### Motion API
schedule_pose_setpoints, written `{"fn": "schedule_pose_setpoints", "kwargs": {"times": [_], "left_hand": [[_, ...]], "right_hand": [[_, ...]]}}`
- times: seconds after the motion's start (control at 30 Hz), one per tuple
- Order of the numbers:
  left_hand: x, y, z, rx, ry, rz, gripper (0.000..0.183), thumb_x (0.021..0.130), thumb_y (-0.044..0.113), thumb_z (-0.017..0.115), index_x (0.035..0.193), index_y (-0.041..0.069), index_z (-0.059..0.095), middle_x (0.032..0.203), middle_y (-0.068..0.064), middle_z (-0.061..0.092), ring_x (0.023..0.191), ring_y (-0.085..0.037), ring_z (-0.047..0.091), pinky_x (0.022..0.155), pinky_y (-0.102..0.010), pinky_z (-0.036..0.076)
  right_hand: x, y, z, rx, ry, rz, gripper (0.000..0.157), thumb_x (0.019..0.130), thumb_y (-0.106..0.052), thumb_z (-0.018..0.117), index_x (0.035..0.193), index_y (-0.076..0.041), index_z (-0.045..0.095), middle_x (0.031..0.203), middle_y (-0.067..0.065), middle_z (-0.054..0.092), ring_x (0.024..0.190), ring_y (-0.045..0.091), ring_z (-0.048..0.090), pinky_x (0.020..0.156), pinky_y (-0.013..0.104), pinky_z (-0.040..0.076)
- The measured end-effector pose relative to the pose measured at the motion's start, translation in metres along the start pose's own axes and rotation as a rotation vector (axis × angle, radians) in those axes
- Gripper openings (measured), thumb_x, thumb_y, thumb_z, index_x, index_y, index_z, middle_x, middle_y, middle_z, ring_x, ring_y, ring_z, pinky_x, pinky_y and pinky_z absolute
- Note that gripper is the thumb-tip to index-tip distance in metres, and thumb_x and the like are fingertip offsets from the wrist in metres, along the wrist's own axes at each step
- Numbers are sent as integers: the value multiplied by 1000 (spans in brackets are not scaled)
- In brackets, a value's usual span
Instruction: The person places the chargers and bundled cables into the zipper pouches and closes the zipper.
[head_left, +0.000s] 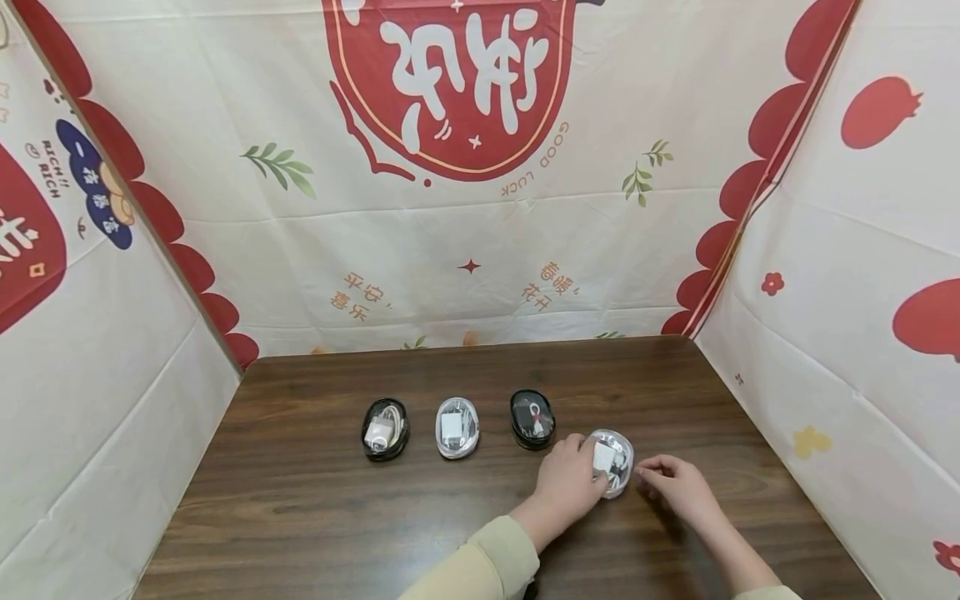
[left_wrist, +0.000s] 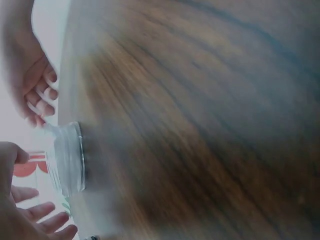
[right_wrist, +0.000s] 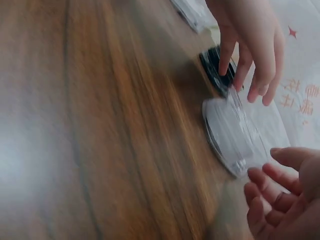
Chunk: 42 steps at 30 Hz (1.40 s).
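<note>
A clear, white-rimmed oval case (head_left: 617,465) sits on the right half of the table, with a white charger block and a white cable inside. At its left side is my left hand (head_left: 568,477), fingertips right at the rim and fingers fairly straight. My right hand (head_left: 678,487) hovers by the opposite side, loosely bent fingers close to the case and holding nothing. In the right wrist view the left fingers (right_wrist: 245,65) hang over the top end of the case (right_wrist: 230,135). Seen from the left wrist, the case (left_wrist: 67,160) stands between both hands, its side wall showing.
Three more oval cases lie in a row to the left: a black-rimmed one (head_left: 386,429) with a white plug and cable, a white-rimmed one (head_left: 457,427), and a dark one (head_left: 532,418) nearest my left hand. Printed cloth walls surround the brown wooden table (head_left: 315,517).
</note>
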<state>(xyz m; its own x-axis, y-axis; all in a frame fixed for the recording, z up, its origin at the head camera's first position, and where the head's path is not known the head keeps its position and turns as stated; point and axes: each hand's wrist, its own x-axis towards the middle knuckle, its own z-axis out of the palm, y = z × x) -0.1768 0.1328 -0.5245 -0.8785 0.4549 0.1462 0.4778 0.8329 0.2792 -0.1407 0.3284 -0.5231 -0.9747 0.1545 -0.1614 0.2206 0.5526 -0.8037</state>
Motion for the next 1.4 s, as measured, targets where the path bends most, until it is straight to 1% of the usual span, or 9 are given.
{"fn": "schedule_pose_setpoints", "kwargs": {"times": [0.1, 0.27, 0.33, 0.5, 0.57, 0.73, 0.87, 1.07, 1.4], "left_hand": [[-2, -1, -3, -107, 20, -91, 49, 88, 39, 65, 129, 12, 61, 114, -1, 60, 98, -15, 59, 78, -28, 51], [-4, -7, -1, -200, 50, -166, 44, 89, 34, 63, 123, 6, 66, 110, -6, 65, 96, -19, 64, 81, -30, 52], [-5, -10, 1, -224, 60, -176, 40, 91, 32, 61, 120, 6, 68, 107, -6, 67, 96, -18, 64, 81, -30, 51], [-8, -12, 4, -307, 94, -171, 19, 89, 25, 59, 89, 12, 74, 77, 2, 63, 75, -13, 61, 65, -29, 49], [-9, -10, 5, -340, 100, -169, 17, 88, 24, 60, 74, 16, 67, 67, 4, 55, 66, -12, 56, 58, -29, 46], [-8, -4, 7, -414, 64, -168, 28, 86, 22, 61, 61, 18, 49, 59, 6, 44, 55, -11, 45, 50, -26, 37], [-1, -2, 9, -462, -6, -164, 23, 87, 21, 59, 65, 17, 53, 59, 6, 44, 54, -11, 42, 50, -25, 35], [13, -2, 7, -363, -61, -141, 16, 90, 28, 59, 80, 16, 65, 71, 4, 58, 62, -11, 51, 57, -27, 43], [29, -2, 7, -279, -158, -151, 37, 90, 35, 63, 121, 15, 64, 96, 0, 68, 78, -11, 61, 66, -27, 49]], "right_hand": [[-8, -2, 5, 13, 4, 34, 31, 93, -18, 65, 109, 8, 64, 86, 12, 69, 67, 21, 60, 53, 33, 50], [-18, -6, 15, 16, -5, 92, 44, 92, -19, 66, 119, 14, 55, 86, 10, 69, 67, 22, 62, 55, 36, 52], [-22, -8, 20, 19, -4, 97, 45, 91, -17, 67, 120, 15, 54, 84, 9, 69, 67, 22, 62, 54, 36, 52], [-28, -11, 32, 47, 1, 76, 42, 89, -10, 67, 120, 15, 55, 82, 8, 68, 67, 21, 61, 53, 34, 52], [-28, -12, 34, 58, 2, 75, 42, 89, -9, 67, 122, 15, 54, 84, 9, 68, 68, 20, 61, 53, 34, 52], [-24, -13, 32, 62, -2, 84, 48, 92, -11, 64, 128, 17, 47, 90, 13, 69, 71, 20, 61, 56, 34, 52], [-15, -11, 29, 64, 4, 65, 49, 94, -10, 61, 131, 18, 43, 94, 18, 69, 72, 21, 62, 57, 34, 53], [4, -7, 23, 89, 4, 42, 47, 97, -8, 57, 132, 18, 41, 93, 19, 69, 70, 22, 64, 58, 33, 54], [26, -8, 19, 91, 5, 36, 49, 98, -12, 55, 135, 17, 40, 97, 23, 68, 74, 23, 65, 63, 33, 54]]}}
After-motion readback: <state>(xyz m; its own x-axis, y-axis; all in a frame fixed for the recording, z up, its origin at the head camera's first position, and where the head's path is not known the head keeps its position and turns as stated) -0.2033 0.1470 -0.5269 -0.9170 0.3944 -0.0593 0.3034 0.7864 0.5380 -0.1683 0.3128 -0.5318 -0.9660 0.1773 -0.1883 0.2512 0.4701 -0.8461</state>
